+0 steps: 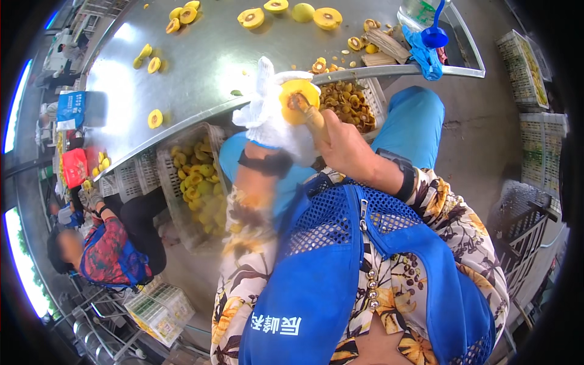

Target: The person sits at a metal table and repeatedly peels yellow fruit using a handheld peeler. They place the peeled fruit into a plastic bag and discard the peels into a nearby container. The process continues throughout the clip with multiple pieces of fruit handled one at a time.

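My left hand (269, 116), in a white knit glove, holds up a halved yellow fruit (309, 90) that looks like a peach, cut face toward me. In my bare right hand (344, 143) is a tool with a tan handle (317, 122). Its tip is against the brown centre of the fruit, so the working end is mostly hidden. Both hands are at the near edge of a metal table (196, 68). Below them, a white plastic crate (375, 96) holds brownish-yellow fruit scraps. To the left, another crate (171, 196) is filled with yellow-green fruit pieces.
Cut fruit halves (251, 19) lie across the table. At its right corner are a blue glove (422, 54), a clear container (413, 13) and fruit scraps (319, 66). A co-worker (114, 251) sits at left. Stacked crates (540, 150) stand at right.
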`<state>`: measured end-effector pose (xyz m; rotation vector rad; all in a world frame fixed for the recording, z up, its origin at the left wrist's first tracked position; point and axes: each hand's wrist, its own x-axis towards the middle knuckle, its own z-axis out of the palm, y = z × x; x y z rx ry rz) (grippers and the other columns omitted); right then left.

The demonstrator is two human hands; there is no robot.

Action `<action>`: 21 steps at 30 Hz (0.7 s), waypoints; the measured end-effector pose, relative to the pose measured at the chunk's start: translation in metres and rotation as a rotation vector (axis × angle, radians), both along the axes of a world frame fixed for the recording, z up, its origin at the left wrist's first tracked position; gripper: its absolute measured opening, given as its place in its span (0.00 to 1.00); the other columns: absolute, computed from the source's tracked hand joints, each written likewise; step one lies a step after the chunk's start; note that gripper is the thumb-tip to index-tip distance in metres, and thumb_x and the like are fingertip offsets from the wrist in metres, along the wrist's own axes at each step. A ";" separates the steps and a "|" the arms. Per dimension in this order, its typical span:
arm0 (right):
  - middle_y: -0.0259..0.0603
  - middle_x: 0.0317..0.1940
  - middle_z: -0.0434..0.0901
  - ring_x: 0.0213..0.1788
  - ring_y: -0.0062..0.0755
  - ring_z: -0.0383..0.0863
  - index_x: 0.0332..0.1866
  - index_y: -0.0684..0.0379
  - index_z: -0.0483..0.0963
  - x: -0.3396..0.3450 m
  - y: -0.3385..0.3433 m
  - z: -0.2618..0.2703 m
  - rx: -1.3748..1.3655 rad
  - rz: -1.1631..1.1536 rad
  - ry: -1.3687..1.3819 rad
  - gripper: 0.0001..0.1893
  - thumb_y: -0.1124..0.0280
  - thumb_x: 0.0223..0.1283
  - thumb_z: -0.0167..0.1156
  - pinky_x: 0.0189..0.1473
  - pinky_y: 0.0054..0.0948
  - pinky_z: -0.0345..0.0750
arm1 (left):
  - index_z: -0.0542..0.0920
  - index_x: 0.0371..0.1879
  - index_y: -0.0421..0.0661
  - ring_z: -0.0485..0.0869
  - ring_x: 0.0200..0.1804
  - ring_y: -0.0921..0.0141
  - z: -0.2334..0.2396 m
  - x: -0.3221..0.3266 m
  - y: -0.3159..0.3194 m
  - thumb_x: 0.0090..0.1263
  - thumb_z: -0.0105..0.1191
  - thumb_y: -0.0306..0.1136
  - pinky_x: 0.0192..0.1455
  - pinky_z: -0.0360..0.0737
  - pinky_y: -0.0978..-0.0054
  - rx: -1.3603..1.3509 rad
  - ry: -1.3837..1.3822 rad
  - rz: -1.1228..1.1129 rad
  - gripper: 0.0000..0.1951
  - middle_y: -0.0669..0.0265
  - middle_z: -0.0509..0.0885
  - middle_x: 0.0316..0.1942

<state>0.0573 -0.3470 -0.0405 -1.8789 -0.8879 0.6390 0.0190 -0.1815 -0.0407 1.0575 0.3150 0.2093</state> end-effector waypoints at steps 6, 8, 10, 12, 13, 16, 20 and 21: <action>0.67 0.26 0.74 0.32 0.68 0.75 0.43 0.66 0.59 -0.003 0.005 -0.002 -0.029 -0.096 0.018 0.13 0.74 0.57 0.52 0.33 0.51 0.71 | 0.74 0.49 0.37 0.79 0.38 0.65 0.003 0.012 -0.033 0.72 0.31 0.61 0.44 0.78 0.70 0.032 -0.014 0.362 0.34 0.55 0.80 0.38; 0.67 0.25 0.74 0.32 0.68 0.74 0.43 0.66 0.59 -0.002 0.004 -0.003 0.001 -0.114 0.006 0.13 0.74 0.57 0.52 0.33 0.51 0.71 | 0.74 0.48 0.37 0.79 0.38 0.65 0.006 0.013 -0.039 0.72 0.31 0.61 0.45 0.78 0.71 0.075 -0.025 0.411 0.34 0.55 0.80 0.38; 0.66 0.25 0.74 0.32 0.68 0.74 0.43 0.66 0.59 -0.002 0.004 -0.004 0.024 -0.119 0.015 0.13 0.75 0.57 0.52 0.33 0.52 0.70 | 0.75 0.47 0.37 0.79 0.38 0.66 0.006 0.014 -0.044 0.72 0.32 0.61 0.45 0.78 0.71 0.218 -0.007 0.471 0.34 0.55 0.80 0.38; 0.66 0.24 0.74 0.31 0.68 0.74 0.42 0.66 0.59 -0.002 0.003 -0.004 0.031 -0.129 -0.004 0.12 0.75 0.57 0.51 0.32 0.52 0.69 | 0.76 0.46 0.37 0.79 0.38 0.66 0.004 0.016 -0.046 0.73 0.32 0.59 0.45 0.78 0.72 0.346 -0.008 0.510 0.33 0.56 0.80 0.37; 0.65 0.23 0.74 0.31 0.68 0.74 0.42 0.66 0.59 -0.002 0.003 -0.004 0.030 -0.129 -0.007 0.12 0.76 0.57 0.51 0.32 0.52 0.69 | 0.76 0.46 0.37 0.79 0.38 0.66 0.003 0.016 -0.047 0.73 0.32 0.58 0.45 0.78 0.72 0.377 -0.023 0.518 0.32 0.57 0.80 0.37; 0.65 0.23 0.73 0.31 0.68 0.74 0.41 0.66 0.59 -0.001 0.002 -0.006 -0.010 -0.107 -0.009 0.11 0.76 0.58 0.51 0.31 0.52 0.69 | 0.77 0.44 0.37 0.79 0.38 0.67 -0.004 0.013 -0.046 0.75 0.31 0.54 0.45 0.77 0.73 0.412 -0.074 0.496 0.29 0.57 0.80 0.38; 0.65 0.24 0.74 0.32 0.67 0.75 0.40 0.66 0.59 0.003 -0.002 -0.009 -0.050 -0.020 -0.014 0.11 0.75 0.58 0.52 0.30 0.50 0.70 | 0.77 0.42 0.40 0.77 0.44 0.68 -0.009 0.006 -0.028 0.64 0.47 0.41 0.50 0.75 0.72 0.649 0.019 0.295 0.17 0.60 0.77 0.40; 0.66 0.24 0.74 0.32 0.68 0.75 0.40 0.66 0.60 0.004 -0.003 -0.011 -0.049 0.005 -0.020 0.11 0.75 0.58 0.53 0.30 0.50 0.71 | 0.78 0.42 0.41 0.77 0.45 0.68 -0.009 0.004 -0.021 0.62 0.50 0.39 0.52 0.75 0.72 0.779 -0.005 0.184 0.16 0.60 0.77 0.40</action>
